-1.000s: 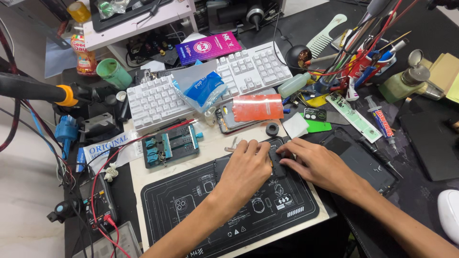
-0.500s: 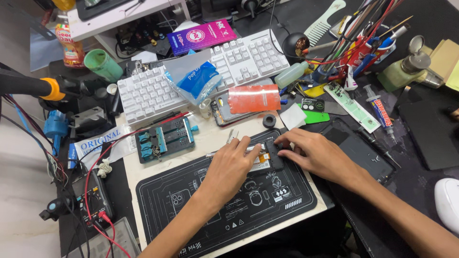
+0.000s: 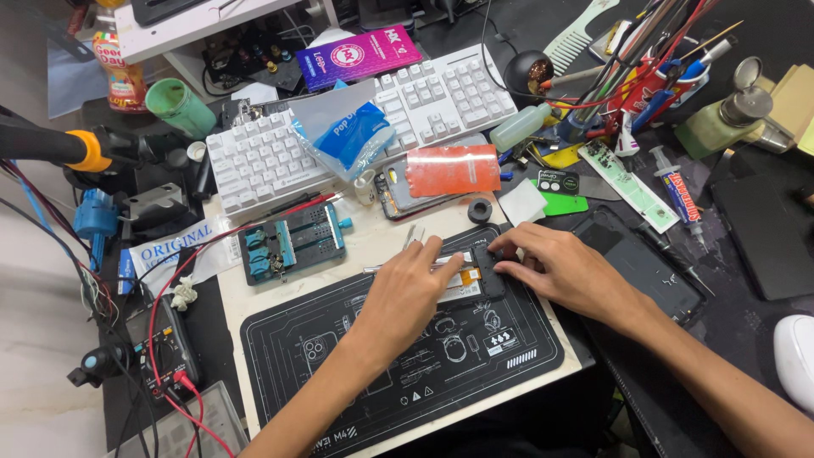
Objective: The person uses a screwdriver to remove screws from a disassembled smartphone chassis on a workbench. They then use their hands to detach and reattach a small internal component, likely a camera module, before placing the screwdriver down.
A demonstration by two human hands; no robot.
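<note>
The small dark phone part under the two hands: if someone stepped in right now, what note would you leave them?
Left hand: flat on the small dark phone part with orange flex strip, pressing it down.
Right hand: fingertips pinch the part's right end.
The part lies at the top edge of the black printed work mat.
Blue clamp fixture sits apart, to the left.
Done and left: cannot tell from this view.

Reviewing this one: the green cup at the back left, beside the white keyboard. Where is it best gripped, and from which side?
Probably around the middle of the green cup, coming from above with fingers closing across its round body. It lies tilted on its side, rim toward the keyboard, and clutter crowds it at table level, so the top looks the freest side.
</note>
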